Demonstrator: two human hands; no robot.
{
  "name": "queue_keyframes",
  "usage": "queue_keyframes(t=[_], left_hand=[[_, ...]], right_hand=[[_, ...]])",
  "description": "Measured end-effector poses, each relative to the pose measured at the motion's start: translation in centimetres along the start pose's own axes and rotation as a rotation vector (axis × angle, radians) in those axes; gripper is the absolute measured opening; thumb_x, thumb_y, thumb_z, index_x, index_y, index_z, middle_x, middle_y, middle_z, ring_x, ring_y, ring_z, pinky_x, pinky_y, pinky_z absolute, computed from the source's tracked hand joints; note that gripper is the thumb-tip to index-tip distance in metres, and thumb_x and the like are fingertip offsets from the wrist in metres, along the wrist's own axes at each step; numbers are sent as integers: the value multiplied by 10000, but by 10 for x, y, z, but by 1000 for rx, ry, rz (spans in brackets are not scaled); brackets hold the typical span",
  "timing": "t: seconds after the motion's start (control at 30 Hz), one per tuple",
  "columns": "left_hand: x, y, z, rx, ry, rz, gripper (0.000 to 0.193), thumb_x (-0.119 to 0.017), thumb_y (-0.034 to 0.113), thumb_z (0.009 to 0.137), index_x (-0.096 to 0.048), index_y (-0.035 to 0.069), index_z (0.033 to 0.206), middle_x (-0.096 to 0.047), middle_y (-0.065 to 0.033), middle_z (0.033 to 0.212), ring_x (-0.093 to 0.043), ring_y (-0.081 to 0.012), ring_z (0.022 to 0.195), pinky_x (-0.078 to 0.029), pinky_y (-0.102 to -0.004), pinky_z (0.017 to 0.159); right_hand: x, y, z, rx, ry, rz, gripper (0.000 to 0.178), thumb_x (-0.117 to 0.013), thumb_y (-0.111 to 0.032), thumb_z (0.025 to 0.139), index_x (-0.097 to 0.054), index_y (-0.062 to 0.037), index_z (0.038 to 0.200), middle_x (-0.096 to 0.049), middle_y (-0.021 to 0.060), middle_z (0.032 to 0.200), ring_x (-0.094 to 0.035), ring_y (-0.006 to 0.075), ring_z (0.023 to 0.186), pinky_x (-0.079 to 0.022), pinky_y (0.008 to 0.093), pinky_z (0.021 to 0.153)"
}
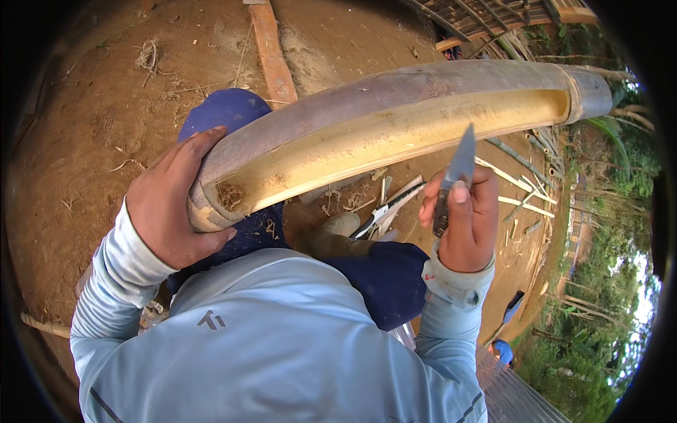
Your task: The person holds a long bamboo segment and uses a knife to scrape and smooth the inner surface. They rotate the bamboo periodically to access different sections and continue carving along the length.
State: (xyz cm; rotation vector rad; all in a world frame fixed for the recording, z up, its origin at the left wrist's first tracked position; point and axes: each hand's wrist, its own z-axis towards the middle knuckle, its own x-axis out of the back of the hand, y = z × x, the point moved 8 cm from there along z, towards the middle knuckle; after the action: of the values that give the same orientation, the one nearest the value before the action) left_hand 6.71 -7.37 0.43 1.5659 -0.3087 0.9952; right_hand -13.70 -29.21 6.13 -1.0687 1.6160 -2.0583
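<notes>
A thick bamboo section (338, 106) reaches from my left side up to the far right, its side cut open into a long pale hollow. My left hand (169, 197) grips its near left end, thumb underneath and fingers over the top. Brown shavings (229, 196) lie inside the hollow at that end. In my right hand (465, 218) is a knife (460, 166), its dark handle in my closed fingers and my thumb along it. The pointed blade tilts upward, its tip close to the lower edge of the bamboo opening.
A saw with a white-and-black handle (370, 222) lies on the ground by my leg. Split bamboo strips (518, 185) and poles are scattered to the right. A wooden plank (273, 56) lies ahead on the brown dirt. Bamboo slats (486, 15) stand at the far right.
</notes>
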Motion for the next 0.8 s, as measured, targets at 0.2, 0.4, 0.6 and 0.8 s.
queue_keyframes(t=[0.2,0.4,0.6,0.8], left_hand=[[-10,2,-10,82,3,109,1003,-852,121,518,-388,12,1401,-546,-215,1312,-582,-406,1124,-485,-438,954],[-10,3,-11,34,43,143,997,-854,124,518,-394,12,1396,-552,-202,1311,-590,-401,1104,-487,-438,948],[-10,2,-11,40,52,139,996,-853,122,514,-399,8,1393,-562,-206,1286,-590,-399,1103,-485,-438,945],[-11,1,-11,57,30,164,1014,-863,126,493,-405,5,1390,-553,-203,1309,-582,-406,1118,-480,-447,952]], right_hand=[[19,5,4,-112,134,-380,217,-451,-199,1038,-541,-3,1062,-603,26,719,-512,58,575,-419,220,525],[2,12,8,-70,110,-502,234,-470,-235,1031,-548,-16,1007,-574,44,646,-524,108,526,-404,258,492],[-11,10,9,0,70,-594,257,-472,-264,1028,-524,-38,917,-561,68,615,-556,154,520,-422,304,495],[-22,14,2,-17,13,-608,220,-476,-229,1021,-531,-42,921,-571,71,613,-583,173,525,-439,314,494]])
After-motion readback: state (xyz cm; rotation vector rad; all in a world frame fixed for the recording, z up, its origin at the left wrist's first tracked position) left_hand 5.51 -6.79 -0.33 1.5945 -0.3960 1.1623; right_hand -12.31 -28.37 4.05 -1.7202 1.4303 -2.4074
